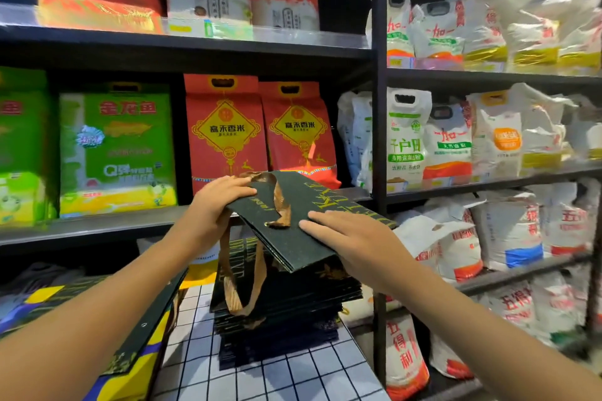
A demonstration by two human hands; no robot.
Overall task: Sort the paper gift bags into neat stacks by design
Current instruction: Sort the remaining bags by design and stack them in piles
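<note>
A flat dark green gift bag (293, 205) with gold lettering and a bronze ribbon handle is held tilted above a stack of matching dark bags (286, 296). My left hand (216, 202) grips its far left edge, thumb side underneath. My right hand (351, 238) lies on its near right corner with fingers straight on top; the thumb is hidden under the bag. Another ribbon handle hangs down from the stack's top bag. At lower left lies a second pile (130, 335): a dark green bag on top of yellow and blue bags.
The bags sit on a surface with a white, black-gridded cloth (280, 374). Black shelving (379, 107) surrounds it, packed with green and red rice bags behind and white flour sacks (456, 238) to the right.
</note>
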